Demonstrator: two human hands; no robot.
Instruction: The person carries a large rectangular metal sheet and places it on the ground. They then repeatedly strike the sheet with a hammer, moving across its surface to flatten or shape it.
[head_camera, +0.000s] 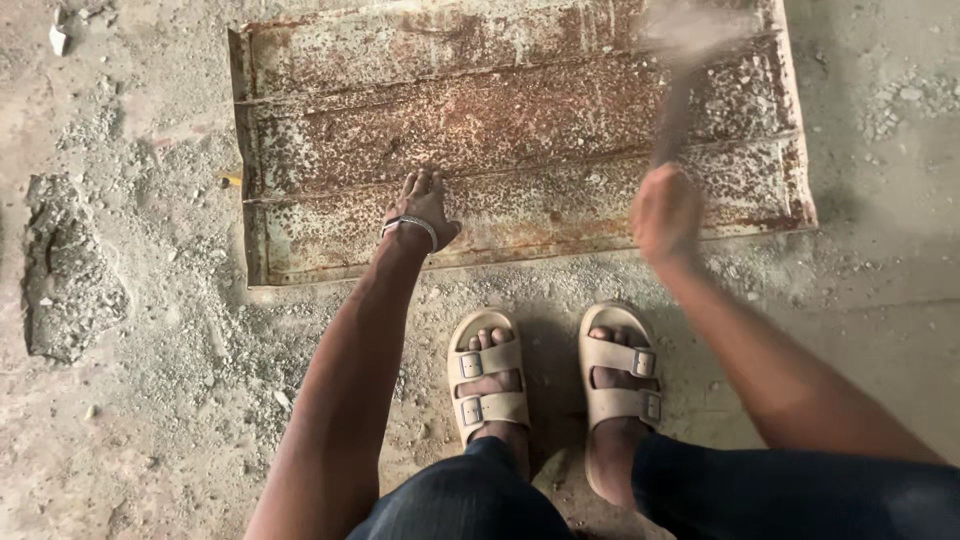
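Note:
A rusty ribbed metal sheet (520, 110) lies flat on the dusty ground in front of me. My left hand (422, 205) rests palm down on its near edge, fingers spread, a metal bangle on the wrist. My right hand (665, 213) is blurred by motion and grips the handle of a hammer-like tool (678, 95). The tool's blurred head is raised over the sheet's far right part. My two feet in beige sandals (490, 375) stand just below the sheet.
Loose rubble and cement crumbs lie to the left of the sheet. A rough broken patch of concrete (65, 270) sits at the far left. Gravel is scattered at the upper right (905, 100). My dark trousers fill the bottom edge.

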